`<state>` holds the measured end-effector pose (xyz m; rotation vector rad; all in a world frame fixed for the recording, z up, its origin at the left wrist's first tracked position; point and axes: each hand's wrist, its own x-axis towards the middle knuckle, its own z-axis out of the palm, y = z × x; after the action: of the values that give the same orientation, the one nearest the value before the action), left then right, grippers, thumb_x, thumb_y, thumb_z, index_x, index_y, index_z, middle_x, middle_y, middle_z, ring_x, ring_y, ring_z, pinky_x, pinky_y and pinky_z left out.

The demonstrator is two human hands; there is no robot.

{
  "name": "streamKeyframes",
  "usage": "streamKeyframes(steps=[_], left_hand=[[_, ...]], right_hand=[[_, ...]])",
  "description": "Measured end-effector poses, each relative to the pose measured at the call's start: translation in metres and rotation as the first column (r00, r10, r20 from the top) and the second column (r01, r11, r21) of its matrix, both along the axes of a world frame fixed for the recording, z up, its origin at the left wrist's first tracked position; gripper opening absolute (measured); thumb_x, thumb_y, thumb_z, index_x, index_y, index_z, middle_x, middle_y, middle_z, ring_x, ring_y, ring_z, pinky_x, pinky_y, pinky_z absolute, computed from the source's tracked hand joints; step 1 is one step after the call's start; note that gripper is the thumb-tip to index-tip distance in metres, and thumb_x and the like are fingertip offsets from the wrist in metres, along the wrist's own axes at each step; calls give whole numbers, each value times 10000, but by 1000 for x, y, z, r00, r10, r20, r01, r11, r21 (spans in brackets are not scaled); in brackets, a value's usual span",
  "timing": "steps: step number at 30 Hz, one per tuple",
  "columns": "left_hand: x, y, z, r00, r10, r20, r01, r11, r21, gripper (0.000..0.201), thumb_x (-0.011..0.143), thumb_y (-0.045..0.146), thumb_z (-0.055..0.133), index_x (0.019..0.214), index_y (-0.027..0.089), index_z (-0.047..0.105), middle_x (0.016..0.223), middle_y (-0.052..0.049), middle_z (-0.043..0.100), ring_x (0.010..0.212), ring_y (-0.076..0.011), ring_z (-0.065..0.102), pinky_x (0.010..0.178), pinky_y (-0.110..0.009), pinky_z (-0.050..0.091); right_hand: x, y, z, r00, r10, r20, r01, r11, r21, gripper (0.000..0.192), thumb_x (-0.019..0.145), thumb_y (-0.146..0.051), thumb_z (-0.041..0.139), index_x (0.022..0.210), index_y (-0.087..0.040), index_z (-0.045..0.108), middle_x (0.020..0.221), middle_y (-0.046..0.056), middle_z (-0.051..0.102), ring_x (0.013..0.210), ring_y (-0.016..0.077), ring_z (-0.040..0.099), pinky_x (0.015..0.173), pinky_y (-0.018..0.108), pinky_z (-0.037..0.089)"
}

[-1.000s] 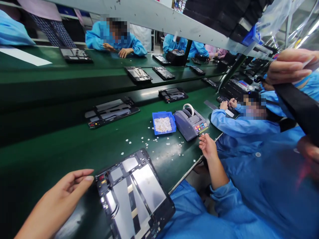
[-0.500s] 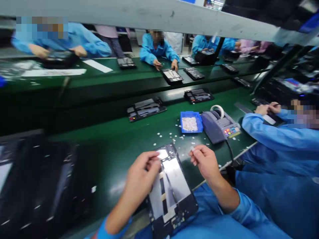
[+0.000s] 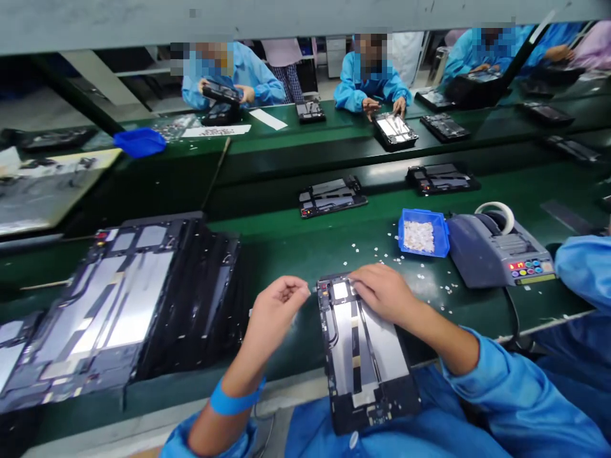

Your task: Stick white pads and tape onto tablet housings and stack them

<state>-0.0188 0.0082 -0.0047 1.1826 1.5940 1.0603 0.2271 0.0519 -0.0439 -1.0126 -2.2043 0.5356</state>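
An opened tablet (image 3: 389,337) with bare inner parts lies tilted at the bench's near edge, above my lap. My right hand (image 3: 389,294) rests over its upper right corner, fingers bent together and touching it. Whatever those fingertips hold is hidden. Just off the tablet's upper left side, my left hand (image 3: 279,312) is raised with thumb and forefinger pinched; I cannot make out anything between them. A blue tray (image 3: 443,247) of small white pieces stands beyond my right hand, beside a grey tape dispenser (image 3: 482,251).
Stacked opened tablets (image 3: 147,273) fill the left of the green bench (image 3: 272,245). Small white bits lie scattered around the tray. Two more opened tablets (image 3: 331,196) lie farther back. Co-workers in blue sit opposite, and a blue sleeve (image 3: 585,267) is at right. A grey beam (image 3: 305,22) crosses overhead.
My view has swung left. My right hand, earlier holding a small pale piece clear of the tablet, has come onto its upper corner. My left hand has moved off the tablet to its left.
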Motion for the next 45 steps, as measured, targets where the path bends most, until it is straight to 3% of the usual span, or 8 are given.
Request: streamKeyframes(steps=[3, 7, 12, 18, 25, 32, 45], left_hand=[[2, 3, 1, 993, -76, -93, 72, 996, -49, 257, 796, 369, 708, 985, 196, 701, 748, 6, 681, 695, -165, 608, 656, -275, 452], [8, 8, -4, 961, -187, -205, 174, 981, -80, 185, 841, 375, 626, 798, 204, 683, 738, -9, 671, 698, -178, 593, 646, -287, 434], [5, 17, -5, 871, -322, -372, 299, 947, -118, 164, 847, 320, 590, 811, 206, 702, 815, -24, 671, 699, -178, 552, 659, -303, 416], [6, 30, -7, 828, -402, -390, 383, 915, -129, 159, 854, 302, 577, 809, 210, 698, 889, -45, 658, 783, -199, 589, 721, -327, 452], [11, 39, -14, 836, -388, -389, 368, 921, -127, 179, 859, 323, 577, 799, 209, 702, 846, -47, 645, 839, -227, 614, 767, -353, 474], [16, 45, -21, 794, -362, -488, 345, 930, -127, 180, 868, 278, 566, 769, 212, 701, 791, -39, 641, 826, -229, 611, 734, -343, 452], [25, 35, -28, 789, -266, -554, 278, 959, -64, 174, 920, 262, 541, 779, 221, 633, 838, -43, 621, 872, -231, 589, 780, -349, 438]], right_hand=[[-9, 15, -5, 963, 127, 237, -166, 974, 155, 262, 1058, -219, 519, 1224, -216, 721, 1086, 72, 741, 927, 203, 604, 841, 344, 456], [-14, 24, -7, 885, 157, 437, -280, 932, 232, 258, 1065, -252, 535, 1256, -229, 707, 1071, 83, 696, 924, 215, 526, 780, 343, 394], [-8, 29, -5, 840, 163, 517, -329, 911, 248, 265, 1073, -245, 506, 1261, -209, 690, 1012, 85, 671, 892, 221, 484, 733, 345, 346], [-9, 31, -3, 826, 197, 528, -378, 888, 260, 297, 1078, -220, 471, 1306, -207, 661, 1045, 91, 669, 891, 218, 484, 721, 346, 331], [-8, 34, -2, 807, 224, 547, -395, 892, 218, 281, 1054, -191, 500, 1283, -195, 663, 1036, 93, 657, 905, 221, 490, 722, 344, 337], [-8, 36, -7, 817, 227, 530, -392, 893, 223, 286, 1045, -181, 506, 1288, -197, 656, 1015, 86, 654, 887, 222, 486, 709, 345, 330], [-8, 34, -7, 830, 224, 510, -376, 901, 216, 273, 1049, -173, 501, 1261, -192, 672, 1017, 92, 659, 872, 215, 492, 713, 342, 324]])
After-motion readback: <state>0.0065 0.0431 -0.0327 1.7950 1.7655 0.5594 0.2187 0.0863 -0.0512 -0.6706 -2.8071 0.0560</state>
